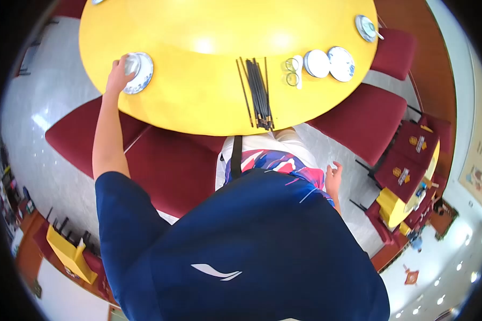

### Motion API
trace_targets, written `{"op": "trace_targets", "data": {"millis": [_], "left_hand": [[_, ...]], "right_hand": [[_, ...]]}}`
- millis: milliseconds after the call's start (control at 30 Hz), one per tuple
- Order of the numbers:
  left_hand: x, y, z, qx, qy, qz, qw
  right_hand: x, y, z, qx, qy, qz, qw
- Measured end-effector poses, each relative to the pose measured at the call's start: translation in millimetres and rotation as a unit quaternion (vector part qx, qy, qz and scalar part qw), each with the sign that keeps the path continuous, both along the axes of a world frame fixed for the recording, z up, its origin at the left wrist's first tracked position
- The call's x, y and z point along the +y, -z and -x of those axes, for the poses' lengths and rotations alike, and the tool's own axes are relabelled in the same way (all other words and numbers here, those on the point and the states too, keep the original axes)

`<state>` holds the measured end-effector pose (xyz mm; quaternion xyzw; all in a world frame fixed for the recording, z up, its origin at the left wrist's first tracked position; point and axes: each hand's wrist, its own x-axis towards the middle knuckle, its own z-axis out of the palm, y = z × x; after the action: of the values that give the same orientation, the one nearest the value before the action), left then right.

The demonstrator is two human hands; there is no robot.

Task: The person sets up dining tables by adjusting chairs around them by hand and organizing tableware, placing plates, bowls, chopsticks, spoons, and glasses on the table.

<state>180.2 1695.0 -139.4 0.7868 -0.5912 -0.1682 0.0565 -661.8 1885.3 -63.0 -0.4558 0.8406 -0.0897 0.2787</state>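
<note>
My left hand (118, 76) reaches out to the left side of the yellow round table, its fingers and thumb closed around a small clear glass (134, 65). That glass is over a white plate with a blue patterned rim (144, 80); whether it touches the plate I cannot tell. My right hand (333, 179) hangs low beside my body, off the table, its fingers loosely bent and apart with nothing visible in them. Several dark chopsticks (258, 93) lie in a bundle near the table's front edge, with a few strays beside them.
Right of the chopsticks are two clear glasses (292, 79), white spoons (299, 72), a stack of white plates (317, 64) and a patterned plate (341, 64). A place setting (366, 29) stands at the far right edge of the yellow table (198, 107). Maroon chairs (171, 171) surround it.
</note>
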Motion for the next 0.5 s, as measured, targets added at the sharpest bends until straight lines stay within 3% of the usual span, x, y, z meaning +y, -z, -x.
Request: {"op": "trace_targets", "data": {"millis": [233,500], "left_hand": [[-9.1,-1.0,-2.1,-0.003,0.023,-0.015,1.000],[-6.6,4.5,-14.6,0.023,-0.025,0.020,0.999]], "right_hand": [[-7.6,-7.7,-40.2,-0.042,-0.003,0.010,0.999],[-13.0,-4.1,-38.3,-0.057,-0.005,0.002,0.998]]}}
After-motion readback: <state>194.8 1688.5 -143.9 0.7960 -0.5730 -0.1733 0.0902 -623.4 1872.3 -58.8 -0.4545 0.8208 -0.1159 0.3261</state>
